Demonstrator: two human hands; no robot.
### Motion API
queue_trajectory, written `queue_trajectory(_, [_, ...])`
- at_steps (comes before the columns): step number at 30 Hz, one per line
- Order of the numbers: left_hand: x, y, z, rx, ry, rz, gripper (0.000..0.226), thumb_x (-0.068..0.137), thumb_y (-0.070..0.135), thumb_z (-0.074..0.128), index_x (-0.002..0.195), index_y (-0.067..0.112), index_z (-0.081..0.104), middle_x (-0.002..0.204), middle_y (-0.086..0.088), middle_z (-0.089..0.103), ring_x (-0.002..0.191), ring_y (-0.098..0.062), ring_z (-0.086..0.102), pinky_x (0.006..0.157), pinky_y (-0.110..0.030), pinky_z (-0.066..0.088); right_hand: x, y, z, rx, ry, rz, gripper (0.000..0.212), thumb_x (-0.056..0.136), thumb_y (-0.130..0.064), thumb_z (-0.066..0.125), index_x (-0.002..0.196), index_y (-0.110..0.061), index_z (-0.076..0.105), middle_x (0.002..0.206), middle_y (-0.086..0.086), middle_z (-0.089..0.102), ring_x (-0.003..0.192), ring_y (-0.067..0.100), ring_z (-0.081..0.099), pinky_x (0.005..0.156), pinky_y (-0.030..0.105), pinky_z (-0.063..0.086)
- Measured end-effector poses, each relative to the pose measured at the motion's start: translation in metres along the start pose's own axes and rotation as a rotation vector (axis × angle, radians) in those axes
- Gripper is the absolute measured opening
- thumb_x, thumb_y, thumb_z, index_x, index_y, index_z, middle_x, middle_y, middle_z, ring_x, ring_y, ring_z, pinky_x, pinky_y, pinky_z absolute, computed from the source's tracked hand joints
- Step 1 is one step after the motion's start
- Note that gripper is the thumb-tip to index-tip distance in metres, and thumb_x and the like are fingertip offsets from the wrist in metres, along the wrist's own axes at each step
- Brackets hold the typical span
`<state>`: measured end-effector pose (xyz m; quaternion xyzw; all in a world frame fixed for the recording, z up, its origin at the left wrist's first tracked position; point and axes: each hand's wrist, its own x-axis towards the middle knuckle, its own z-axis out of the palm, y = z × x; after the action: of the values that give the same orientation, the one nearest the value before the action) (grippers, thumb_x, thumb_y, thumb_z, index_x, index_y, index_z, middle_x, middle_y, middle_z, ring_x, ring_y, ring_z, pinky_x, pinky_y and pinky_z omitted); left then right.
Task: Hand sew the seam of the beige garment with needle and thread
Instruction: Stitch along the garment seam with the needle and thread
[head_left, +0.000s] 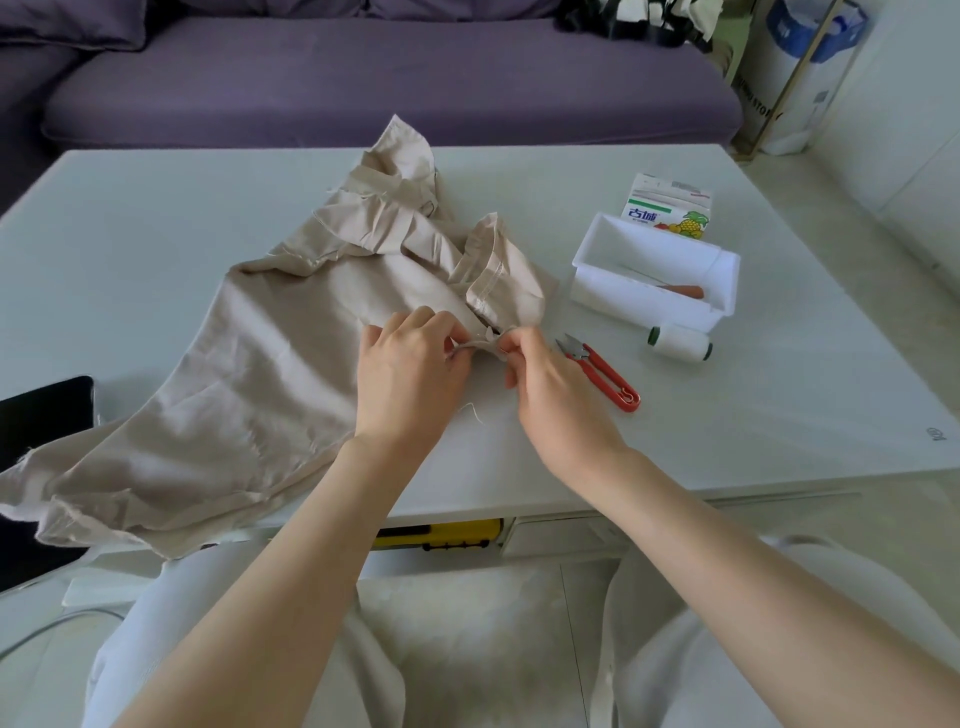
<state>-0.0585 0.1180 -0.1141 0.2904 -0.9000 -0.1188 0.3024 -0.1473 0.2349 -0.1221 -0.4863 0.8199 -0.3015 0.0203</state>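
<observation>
A beige garment (260, 364) lies spread and crumpled across the white table (753, 441), its lower end hanging over the near edge. My left hand (410, 374) pinches a folded seam edge (480, 347) of the garment at mid-table. My right hand (545, 384) pinches the same edge from the right, fingertips close to the left hand's. The needle is too small to make out between the fingers. A short loose thread (474, 412) lies on the table just below the hands.
Red thread snips (597, 371) lie right of my right hand. A white thread spool (679, 343) lies beyond them, in front of a white tray (597, 291) and a small carton (667, 205). A dark tablet (41, 415) sits at the left edge. A purple sofa (363, 78) stands behind.
</observation>
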Motion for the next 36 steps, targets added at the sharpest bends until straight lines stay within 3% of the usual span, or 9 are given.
queue_trajectory(4, [0.0013, -0.0027, 0.0004, -0.003, 0.013, 0.001, 0.007, 0.078, 0.019, 0.064, 0.074, 0.014, 0.067, 0.069, 0.000, 0.063, 0.070, -0.029, 0.058, 0.071, -0.036, 0.037, 0.0000, 0.0014, 0.0011, -0.016, 0.023, 0.005, 0.017, 0.096, -0.002, 0.043, 0.112, -0.005, 0.050, 0.082, 0.012, 0.064, 0.068, 0.030, 0.059, 0.054, 0.031, 0.034])
queue_trajectory(13, [-0.0002, 0.0000, -0.0011, -0.034, 0.022, -0.002, 0.006, 0.078, 0.016, 0.065, 0.073, 0.013, 0.065, 0.068, 0.001, 0.064, 0.068, -0.028, 0.057, 0.070, -0.035, 0.036, -0.0021, 0.0012, 0.0006, -0.132, -0.053, 0.041, 0.020, 0.092, -0.001, 0.044, 0.111, -0.007, 0.048, 0.068, 0.013, 0.062, 0.057, 0.031, 0.057, 0.040, 0.028, 0.027])
queue_trajectory(17, [-0.0026, 0.0024, -0.0029, -0.050, 0.005, 0.020, 0.004, 0.075, 0.012, 0.065, 0.072, 0.013, 0.063, 0.067, 0.000, 0.063, 0.067, -0.029, 0.056, 0.068, -0.036, 0.039, 0.0002, 0.0011, 0.0014, -0.111, -0.048, 0.050, 0.020, 0.092, -0.002, 0.043, 0.111, -0.008, 0.047, 0.075, 0.011, 0.067, 0.064, 0.029, 0.064, 0.051, 0.040, 0.049])
queue_trajectory(31, [-0.0048, 0.0044, -0.0012, -0.063, 0.037, 0.126, 0.008, 0.068, 0.005, 0.068, 0.071, 0.012, 0.067, 0.064, 0.000, 0.060, 0.059, -0.028, 0.054, 0.058, -0.037, 0.047, 0.0021, 0.0031, 0.0068, -0.041, 0.018, 0.026, 0.013, 0.098, -0.011, 0.042, 0.109, -0.007, 0.049, 0.074, 0.011, 0.069, 0.063, 0.029, 0.065, 0.052, 0.042, 0.050])
queue_trajectory(36, [-0.0064, 0.0059, 0.0009, -0.081, 0.004, 0.152, 0.003, 0.069, 0.009, 0.068, 0.068, 0.011, 0.067, 0.063, 0.000, 0.061, 0.058, -0.027, 0.055, 0.058, -0.038, 0.048, 0.0024, -0.0027, 0.0041, 0.085, 0.032, 0.049, 0.016, 0.100, -0.015, 0.039, 0.109, -0.006, 0.049, 0.076, 0.010, 0.066, 0.063, 0.027, 0.062, 0.056, 0.043, 0.050])
